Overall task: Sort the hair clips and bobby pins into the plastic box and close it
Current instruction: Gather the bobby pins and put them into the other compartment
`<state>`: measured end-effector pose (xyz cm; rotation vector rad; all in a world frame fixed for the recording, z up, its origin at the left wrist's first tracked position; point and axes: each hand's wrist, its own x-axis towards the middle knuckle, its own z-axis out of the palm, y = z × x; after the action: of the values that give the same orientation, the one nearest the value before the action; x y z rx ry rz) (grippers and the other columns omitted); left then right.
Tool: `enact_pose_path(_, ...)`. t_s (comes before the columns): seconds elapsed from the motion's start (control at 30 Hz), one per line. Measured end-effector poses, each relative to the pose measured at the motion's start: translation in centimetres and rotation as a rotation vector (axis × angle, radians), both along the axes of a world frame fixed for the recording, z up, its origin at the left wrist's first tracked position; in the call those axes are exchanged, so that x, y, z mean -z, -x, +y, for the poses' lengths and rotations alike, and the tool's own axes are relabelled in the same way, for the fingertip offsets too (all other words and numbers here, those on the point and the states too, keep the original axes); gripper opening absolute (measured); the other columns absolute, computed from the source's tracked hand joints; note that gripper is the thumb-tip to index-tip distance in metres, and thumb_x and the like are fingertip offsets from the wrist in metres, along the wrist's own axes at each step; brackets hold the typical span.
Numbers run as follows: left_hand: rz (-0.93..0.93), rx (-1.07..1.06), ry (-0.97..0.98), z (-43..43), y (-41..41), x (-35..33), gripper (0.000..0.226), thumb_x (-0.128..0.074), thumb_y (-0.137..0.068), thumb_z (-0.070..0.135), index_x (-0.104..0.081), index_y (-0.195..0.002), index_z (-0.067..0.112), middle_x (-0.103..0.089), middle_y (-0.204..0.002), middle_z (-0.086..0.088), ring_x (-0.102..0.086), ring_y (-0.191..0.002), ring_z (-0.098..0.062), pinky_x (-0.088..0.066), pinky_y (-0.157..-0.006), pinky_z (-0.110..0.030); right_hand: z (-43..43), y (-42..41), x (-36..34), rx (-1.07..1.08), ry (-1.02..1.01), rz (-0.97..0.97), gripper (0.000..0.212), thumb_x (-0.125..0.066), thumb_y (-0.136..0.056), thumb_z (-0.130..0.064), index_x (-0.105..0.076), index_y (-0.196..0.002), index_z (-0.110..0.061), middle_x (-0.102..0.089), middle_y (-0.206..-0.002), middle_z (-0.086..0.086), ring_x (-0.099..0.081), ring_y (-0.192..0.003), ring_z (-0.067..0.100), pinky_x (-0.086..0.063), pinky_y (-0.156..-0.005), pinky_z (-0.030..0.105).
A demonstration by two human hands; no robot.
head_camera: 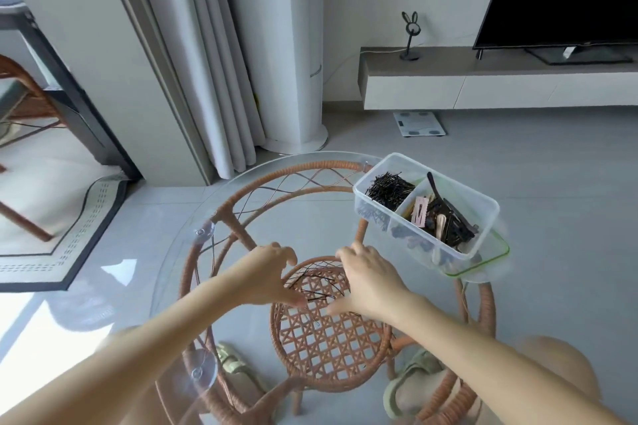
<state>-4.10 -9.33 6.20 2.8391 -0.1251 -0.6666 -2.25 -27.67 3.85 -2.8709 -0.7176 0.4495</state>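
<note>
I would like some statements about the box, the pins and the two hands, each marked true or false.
1. The plastic box is open, with no lid on top. True.
2. The box holds bobby pins and hair clips mixed in one compartment. False: a divider separates them, with the bobby pins on the left side and the hair clips on the right.
3. Loose bobby pins lie on the glass table between the hands. True.
4. The left hand rests inside the box. False: it is over the table, apart from the box.
5. The right hand holds a pink clip. False: no clip shows in it.
</note>
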Motion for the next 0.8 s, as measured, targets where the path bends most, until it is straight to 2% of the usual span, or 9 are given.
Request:
enact_pose_path(0.1, -0.091, -0.010, 0.061, -0.3, 1.8, 1.8, 0.080, -0.075, -0.062, 0.054, -0.046, -0.126, 0.016, -0.052, -0.120, -0.002, -0.051, -0.104, -0.017, -0.047, -0.090, -0.029, 0.2, 0.0, 0.0, 0.094, -0.027, 0.035, 0.078, -0.076, -0.066, -0.050, -0.045, -0.120, -0.003, -0.051, -0.116, 0.013, -0.051, -0.107, 0.029, -0.043, -0.090, 0.035)
enact_pose_path(0.13, -0.110, 0.011, 0.073, -0.6, 2.0, 2.3, 0.080, -0.076, -0.063, 0.052, -0.045, -0.127, 0.016, -0.050, -0.120, -0.001, -0.048, -0.106, -0.016, -0.045, -0.092, -0.028, 0.2, 0.1, 0.1, 0.107, -0.058, 0.055, 0.068, -0.076, -0.069, -0.043, -0.048, -0.117, -0.004, -0.052, -0.112, 0.012, -0.054, -0.104, 0.028, -0.044, -0.085, 0.034)
enact_pose_path(0.23, -0.161, 0.100, 0.093, -1.1, 1.7, 2.9, 0.067, -0.075, -0.070, 0.042, -0.047, -0.126, 0.017, -0.051, -0.119, -0.001, -0.048, -0.108, -0.017, -0.041, -0.090, -0.026, 0.4, 0.8, 0.4, 0.105, -0.161, 0.050, 0.033, -0.068, -0.081, -0.020, -0.058, -0.108, -0.004, -0.056, -0.109, 0.010, -0.057, -0.101, 0.028, -0.048, -0.088, 0.036)
enact_pose_path(0.3, -0.189, 0.154, 0.099, -1.3, 1.3, 2.9, 0.050, -0.071, -0.076, 0.035, -0.052, -0.119, 0.016, -0.054, -0.116, -0.001, -0.050, -0.107, -0.019, -0.041, -0.087, -0.027, 0.7, 1.3, 0.7, 0.079, -0.157, -0.027, 0.019, -0.058, -0.088, -0.009, -0.060, -0.106, -0.003, -0.059, -0.111, 0.012, -0.059, -0.104, 0.030, -0.048, -0.093, 0.039)
enact_pose_path(0.43, -0.218, 0.236, 0.063, -1.5, 0.9, 2.8, 0.027, -0.059, -0.087, 0.027, -0.057, -0.111, 0.014, -0.055, -0.112, -0.003, -0.048, -0.105, -0.018, -0.042, -0.089, -0.029, 1.1, 2.0, 0.7, 0.028, -0.022, -0.096, 0.028, -0.042, -0.092, 0.002, -0.056, -0.115, 0.000, -0.057, -0.120, 0.019, -0.056, -0.109, 0.032, -0.045, -0.100, 0.038)
enact_pose_path(0.5, -0.246, 0.295, 0.011, -1.7, 1.0, 2.9, 0.019, -0.050, -0.093, 0.020, -0.057, -0.107, 0.011, -0.054, -0.111, -0.004, -0.047, -0.104, -0.018, -0.044, -0.089, -0.030, 0.8, 2.3, 0.8, 0.011, 0.038, -0.130, 0.032, -0.038, -0.090, 0.006, -0.052, -0.119, 0.002, -0.055, -0.123, 0.022, -0.055, -0.111, 0.033, -0.045, -0.098, 0.038)
enact_pose_path(0.63, -0.314, 0.381, -0.121, -2.5, 1.5, 3.3, 0.020, -0.038, -0.093, 0.001, -0.052, -0.108, 0.005, -0.051, -0.110, -0.010, -0.047, -0.098, -0.022, -0.043, -0.082, -0.030, -0.2, 2.8, 0.6, 0.057, 0.064, -0.096, 0.032, -0.041, -0.089, 0.005, -0.048, -0.121, 0.003, -0.054, -0.123, 0.023, -0.055, -0.107, 0.031, -0.047, -0.090, 0.036)
enact_pose_path(0.73, -0.332, 0.403, -0.183, -3.1, 2.2, 3.7, 0.028, -0.032, -0.093, -0.001, -0.046, -0.117, 0.002, -0.051, -0.113, -0.015, -0.050, -0.099, -0.027, -0.044, -0.086, -0.035, -1.2, 3.1, 0.0, 0.127, -0.008, -0.027, 0.025, -0.044, -0.089, 0.002, -0.052, -0.112, 0.001, -0.059, -0.113, 0.018, -0.058, -0.097, 0.028, -0.046, -0.073, 0.030)
enact_pose_path(0.8, -0.342, 0.414, -0.195, -3.3, 2.5, 3.9, 0.029, -0.033, -0.094, 0.002, -0.042, -0.121, 0.001, -0.051, -0.114, -0.016, -0.051, -0.100, -0.028, -0.044, -0.088, -0.037, -2.0, 3.0, -1.0, 0.182, -0.101, 0.008, 0.012, -0.044, -0.092, -0.003, -0.056, -0.094, -0.002, -0.062, -0.098, 0.014, -0.058, -0.079, 0.020, -0.037, -0.058, 0.018)
